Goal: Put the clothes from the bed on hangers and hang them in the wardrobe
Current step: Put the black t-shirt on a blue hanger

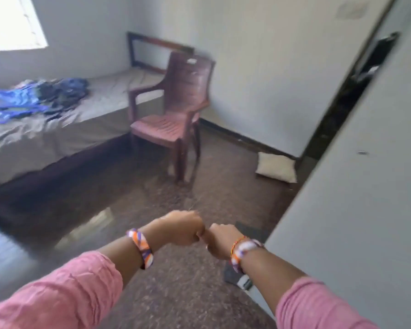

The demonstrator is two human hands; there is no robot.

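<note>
Your two hands meet low in the middle of the view, knuckles touching. Your left hand (pixel 184 227) is curled into a fist, and your right hand (pixel 221 241) is curled as well; motion blur hides the fingers, so whether either grip holds anything cannot be told. Both wrists carry orange, white and purple bangles (pixel 141 248), and pink sleeves (pixel 57 290) cover both forearms, which are cut off at the bottom edge.

No writing or label can be read anywhere; a pale patch on the back of the chair is too blurred to make out.

The clothes (pixel 33 97), a rumpled blue and dark heap, lie far left on the bed (pixel 57 129), well apart from your hands. The bed's grey sheet hangs over its near edge, and its left part runs out of view. A reddish-brown plastic chair (pixel 173 108) stands just beside the bed's right end. A wide stretch of dark speckled floor (pixel 152 191) lies open between you, the bed and the chair. A pale cushion (pixel 277 167) lies on the floor near the far wall.

On the right, the pale wardrobe door (pixel 356 186) fills the near side, with a dark narrow gap behind it whose contents are hard to make out. A dark flat object on the floor sits partly hidden behind your right wrist.
</note>
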